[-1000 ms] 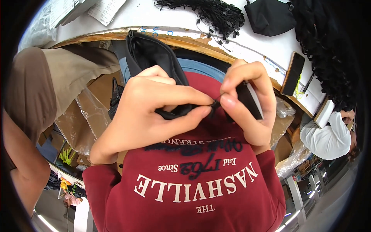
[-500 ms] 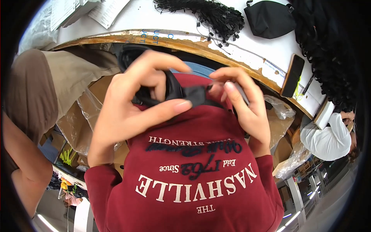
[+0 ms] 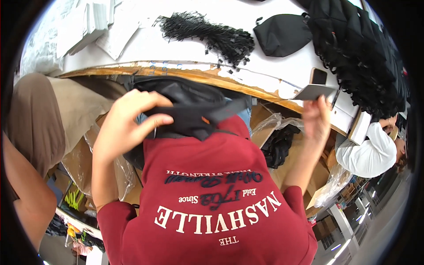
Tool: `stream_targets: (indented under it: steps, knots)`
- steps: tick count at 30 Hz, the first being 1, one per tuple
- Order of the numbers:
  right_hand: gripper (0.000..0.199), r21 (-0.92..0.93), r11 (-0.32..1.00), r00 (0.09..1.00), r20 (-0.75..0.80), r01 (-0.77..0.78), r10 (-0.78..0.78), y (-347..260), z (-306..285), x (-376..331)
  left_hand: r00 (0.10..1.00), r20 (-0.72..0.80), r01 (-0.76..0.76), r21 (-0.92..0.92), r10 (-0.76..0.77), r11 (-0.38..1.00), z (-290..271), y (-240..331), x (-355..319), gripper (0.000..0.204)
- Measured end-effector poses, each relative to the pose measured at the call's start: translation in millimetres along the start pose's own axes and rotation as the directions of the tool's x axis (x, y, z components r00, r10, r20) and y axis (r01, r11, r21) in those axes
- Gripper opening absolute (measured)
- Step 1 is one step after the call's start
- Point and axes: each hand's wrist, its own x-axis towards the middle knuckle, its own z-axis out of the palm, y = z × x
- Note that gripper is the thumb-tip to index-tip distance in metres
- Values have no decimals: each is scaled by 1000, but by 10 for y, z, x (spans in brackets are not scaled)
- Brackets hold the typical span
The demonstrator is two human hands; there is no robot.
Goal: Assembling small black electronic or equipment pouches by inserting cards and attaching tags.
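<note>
My left hand (image 3: 132, 121) pinches a black fabric bag (image 3: 185, 95) by its edge or strap, thumb on the near side. The bag rests at my lap against the table edge, and its front part is smeared by motion. Out to the right, my right hand (image 3: 316, 117) is closed on a flat grey card-like tag (image 3: 314, 92) held up by its lower edge. From the tag a thin dark cord stretches left toward the bag; where it joins the bag is blurred.
On the white table (image 3: 145, 48) lie a bundle of black tag strings (image 3: 207, 37), a black pouch (image 3: 282, 35), a phone (image 3: 318, 76), piled black bags (image 3: 353, 48) and stacked papers (image 3: 84, 28). Open cartons (image 3: 304, 152) flank my lap. People sit left and right.
My hands have moved apart: the right swung out to the right with the tag, pulling its cord out. My left hand keeps hold of the black bag, now spread wider.
</note>
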Motion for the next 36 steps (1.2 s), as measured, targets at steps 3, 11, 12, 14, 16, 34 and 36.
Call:
stream_targets:
  steps: [3, 11, 12, 14, 16, 34, 36]
  knots:
    - [27, 601, 567, 822, 478, -563, 310, 501, 510, 96, 987, 36, -157, 154, 154, 976, 70, 182, 73, 16]
    - [35, 448, 527, 687, 556, -722, 468, 786, 1076, -49, 980, 78, -194, 189, 183, 963, 73, 282, 88, 16]
    - [34, 400, 576, 686, 569, -713, 454, 773, 1075, -38, 979, 82, -202, 199, 189, 959, 68, 288, 86, 16]
    - [33, 383, 650, 745, 464, -657, 479, 791, 1093, -46, 976, 89, -212, 208, 197, 955, 70, 301, 96, 16]
    - [32, 352, 720, 797, 354, -599, 490, 777, 1117, -37, 969, 77, -245, 210, 234, 947, 67, 301, 108, 16]
    - [33, -553, 68, 488, 780, 830, 391, 3, 1310, -223, 834, 12, -503, 427, 551, 752, 352, 109, 415, 11]
    - [30, -551, 75, 474, 773, 831, 422, -68, 1273, -265, 907, 114, -421, 182, 406, 888, 260, 40, 524, 21]
